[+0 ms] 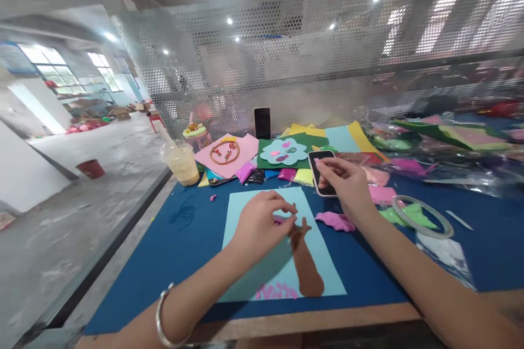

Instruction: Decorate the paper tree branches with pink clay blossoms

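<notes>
A light blue sheet of paper [241, 212] lies on the dark blue table in front of me. On it is a brown clay tree trunk [306, 264] with short branches, and small pink clay pieces [276, 290] sit along the lower edge. My left hand [264, 223] hovers over the sheet, fingers curved, thumb and index tips slightly apart near the branches; some pink clay shows behind them. Above a phone [323, 174], my right hand [346, 180] pinches a tiny bit of pink clay [316, 161]. A larger pink clay lump [335, 221] lies right of the sheet.
A drink cup [180, 162] stands back left. Behind the sheet are clay packets [287, 174], a pink card [248, 147], a green card [266, 162] and an upright phone [262, 123]. Right are a tape roll [444, 223], green clay [421, 214] and plastic bags. A perforated metal screen [229, 76] borders the back.
</notes>
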Available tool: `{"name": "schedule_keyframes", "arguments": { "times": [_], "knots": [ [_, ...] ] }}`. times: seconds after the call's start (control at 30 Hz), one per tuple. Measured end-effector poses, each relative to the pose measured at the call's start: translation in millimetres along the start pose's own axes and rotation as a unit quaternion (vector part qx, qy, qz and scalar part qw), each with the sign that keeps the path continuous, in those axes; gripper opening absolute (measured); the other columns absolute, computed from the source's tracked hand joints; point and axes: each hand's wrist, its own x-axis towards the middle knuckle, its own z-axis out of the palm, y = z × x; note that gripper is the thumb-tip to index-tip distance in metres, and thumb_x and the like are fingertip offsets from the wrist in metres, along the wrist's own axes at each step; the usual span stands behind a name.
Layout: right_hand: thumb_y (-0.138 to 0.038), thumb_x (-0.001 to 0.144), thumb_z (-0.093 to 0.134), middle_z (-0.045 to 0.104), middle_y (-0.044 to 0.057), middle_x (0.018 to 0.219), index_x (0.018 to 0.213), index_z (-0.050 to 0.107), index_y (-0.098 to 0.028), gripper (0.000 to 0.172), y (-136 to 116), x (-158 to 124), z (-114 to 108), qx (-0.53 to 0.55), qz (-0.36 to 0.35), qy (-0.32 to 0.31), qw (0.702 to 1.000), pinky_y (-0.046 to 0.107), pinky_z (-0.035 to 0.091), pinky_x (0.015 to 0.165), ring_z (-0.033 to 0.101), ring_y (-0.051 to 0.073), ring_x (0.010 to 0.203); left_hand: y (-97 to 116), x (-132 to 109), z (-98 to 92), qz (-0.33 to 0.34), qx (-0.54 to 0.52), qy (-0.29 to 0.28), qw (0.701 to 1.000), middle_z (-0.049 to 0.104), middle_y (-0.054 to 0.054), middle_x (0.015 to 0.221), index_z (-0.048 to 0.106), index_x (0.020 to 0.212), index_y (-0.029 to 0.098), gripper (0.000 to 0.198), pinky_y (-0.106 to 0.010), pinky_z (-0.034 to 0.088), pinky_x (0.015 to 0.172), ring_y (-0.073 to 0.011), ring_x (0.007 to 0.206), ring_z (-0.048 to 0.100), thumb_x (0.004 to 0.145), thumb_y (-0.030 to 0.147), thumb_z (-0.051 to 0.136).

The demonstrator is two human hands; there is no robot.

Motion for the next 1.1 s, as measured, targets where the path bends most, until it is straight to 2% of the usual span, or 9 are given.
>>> {"name": "schedule_keyframes", "arguments": {
  "times": [0.13,0.23,0.37,0.5,0.83,1.1],
  "knots": [
    [-0.045,0.059,0.079,0.057,-0.003,0.046,0.077,0.067,-0.015,0.038,21,6,-12,0.024,0.056,0.015,0.998,0.021,0.046,0.042,0.053,0.010,0.040,9,25,28.3,0.054,0.194,-0.097,0.975,0.066,-0.004,0.087,0.073,0.084,0.022,0.013,-0.035,0.042,0.073,-0.0228,0.086,0.057,0.078,0.028,0.063],
    [-0.046,0.059,0.079,0.056,-0.004,0.045,0.077,0.067,-0.015,0.038,24,4,-10,0.034,0.058,0.005,0.998,0.021,0.045,0.043,0.052,0.010,0.040,14,36,44.8,0.059,0.235,-0.113,0.964,0.066,-0.006,0.087,0.073,0.081,0.021,0.012,-0.038,0.041,0.075,-0.0262,0.089,0.057,0.078,0.029,0.064],
    [-0.046,0.059,0.078,0.056,-0.004,0.046,0.079,0.068,-0.016,0.037,20,0,-6,0.044,0.060,-0.024,0.997,0.022,0.046,0.044,0.052,0.010,0.040,15,39,54.4,0.066,0.246,-0.119,0.960,0.066,-0.006,0.087,0.072,0.080,0.021,0.012,-0.037,0.040,0.073,-0.0255,0.087,0.057,0.080,0.023,0.060],
    [-0.046,0.060,0.077,0.055,-0.004,0.046,0.080,0.068,-0.015,0.038,24,-1,-6,0.055,0.078,-0.050,0.994,0.023,0.046,0.045,0.052,0.011,0.041,13,39,56.3,0.070,0.253,-0.117,0.958,0.066,-0.005,0.087,0.070,0.078,0.021,0.013,-0.036,0.038,0.073,-0.0239,0.087,0.057,0.079,0.018,0.058],
    [-0.048,0.053,0.081,0.055,-0.003,0.046,0.076,0.068,-0.014,0.043,38,2,-4,0.043,0.108,-0.088,0.989,0.023,0.043,0.043,0.051,0.011,0.040,14,39,54.8,0.049,0.222,-0.105,0.968,0.067,-0.005,0.084,0.071,0.078,0.022,0.014,-0.037,0.038,0.078,-0.0236,0.087,0.057,0.082,0.019,0.058],
    [-0.049,0.054,0.079,0.056,-0.003,0.047,0.077,0.068,-0.014,0.043,37,2,-5,0.033,0.107,-0.100,0.989,0.023,0.043,0.044,0.052,0.011,0.042,13,38,47.0,0.026,0.081,-0.073,0.994,0.064,-0.005,0.080,0.069,0.072,0.020,0.018,-0.035,0.038,0.076,-0.0219,0.082,0.057,0.079,0.013,0.055]
  ]
}}
